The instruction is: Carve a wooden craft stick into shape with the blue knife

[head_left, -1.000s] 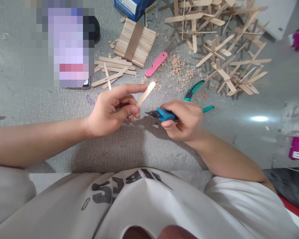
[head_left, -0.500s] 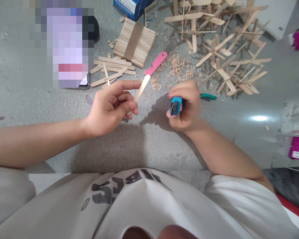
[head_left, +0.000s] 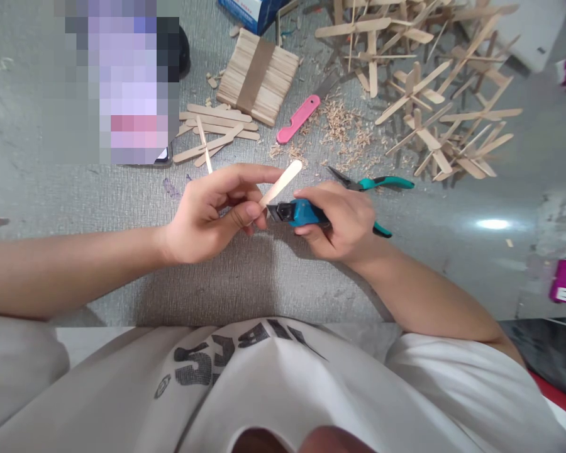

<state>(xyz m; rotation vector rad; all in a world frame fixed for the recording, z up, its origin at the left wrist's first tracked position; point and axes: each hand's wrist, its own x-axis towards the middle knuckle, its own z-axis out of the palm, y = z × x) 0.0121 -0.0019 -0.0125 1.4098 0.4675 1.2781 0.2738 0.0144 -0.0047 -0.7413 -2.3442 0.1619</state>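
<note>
Between the thumb and fingers of my left hand (head_left: 221,211) is a wooden craft stick (head_left: 283,181), its rounded end pointing up and right. My right hand (head_left: 342,220) is closed around a blue utility knife (head_left: 306,212). The dark blade end points left and lies close to the stick, just by my left thumb; whether it touches the wood I cannot tell. Behind my right hand lie teal-handled pliers (head_left: 387,182), partly hidden by it. A pink folding saw (head_left: 299,118) rests on the table beyond the stick.
A banded bundle of craft sticks (head_left: 276,78) lies at the back, with loose sticks (head_left: 221,123) before it. Wood shavings (head_left: 344,129) are scattered near the saw. Star-shaped stick assemblies (head_left: 424,94) pile up at back right. A blue box (head_left: 255,12) stands at the far edge.
My right hand has swung the utility knife left, bringing its blade to the stick. The stick has shifted slightly right and down. The pliers show more behind my right hand.
</note>
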